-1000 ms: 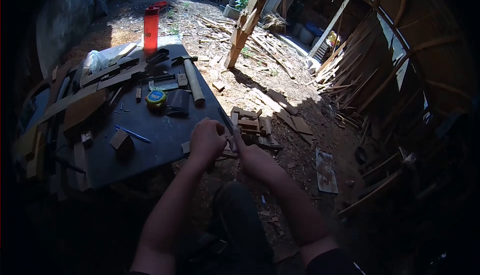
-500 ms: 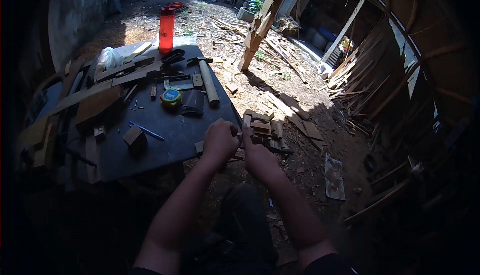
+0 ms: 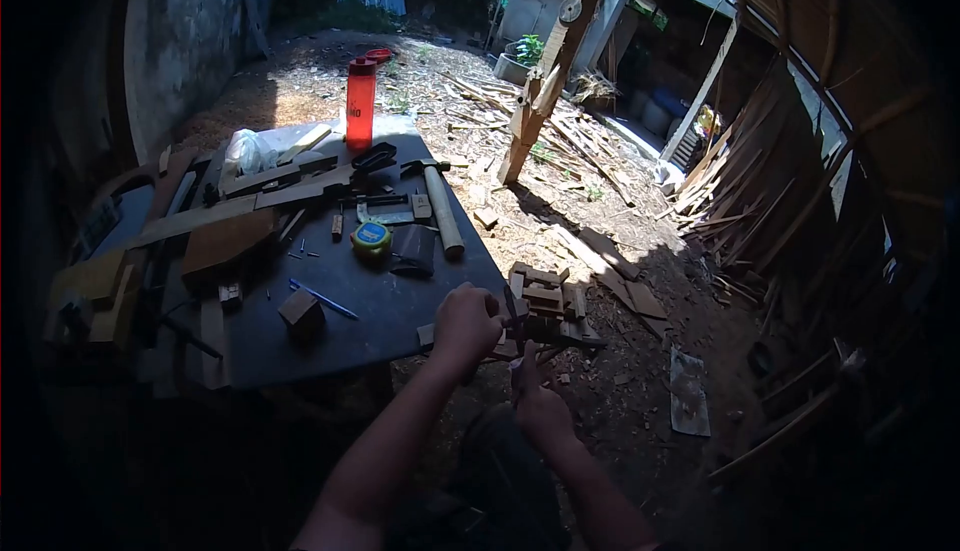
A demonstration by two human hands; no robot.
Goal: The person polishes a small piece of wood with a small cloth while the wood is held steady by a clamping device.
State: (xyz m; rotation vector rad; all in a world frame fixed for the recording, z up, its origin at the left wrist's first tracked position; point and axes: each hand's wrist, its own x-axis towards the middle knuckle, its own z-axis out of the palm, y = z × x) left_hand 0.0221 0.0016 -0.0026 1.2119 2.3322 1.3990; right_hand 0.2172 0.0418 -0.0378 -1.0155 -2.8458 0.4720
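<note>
My left hand (image 3: 468,325) is closed beside the table's right front edge, its fingers round something dark and too small to make out. Just right of it and lower, my right hand (image 3: 543,413) is wrapped round the handle of a thin dark tool (image 3: 514,319), whose upper part stands up beside the left fingers. What kind of tool it is cannot be told. Beyond both hands, low in the background, lie stacked wood pieces (image 3: 543,296).
The dark table (image 3: 400,301) on the left bears a red bottle (image 3: 361,106), a hammer (image 3: 444,213), a tape measure (image 3: 371,239), a blue pen (image 3: 325,299), a wooden block (image 3: 301,313) and boards. A wooden post (image 3: 545,81) rises beyond the table.
The view has shifted, so the table sits further right and lower. My right hand has moved down, away from the left hand, and the dark tool between them shows more.
</note>
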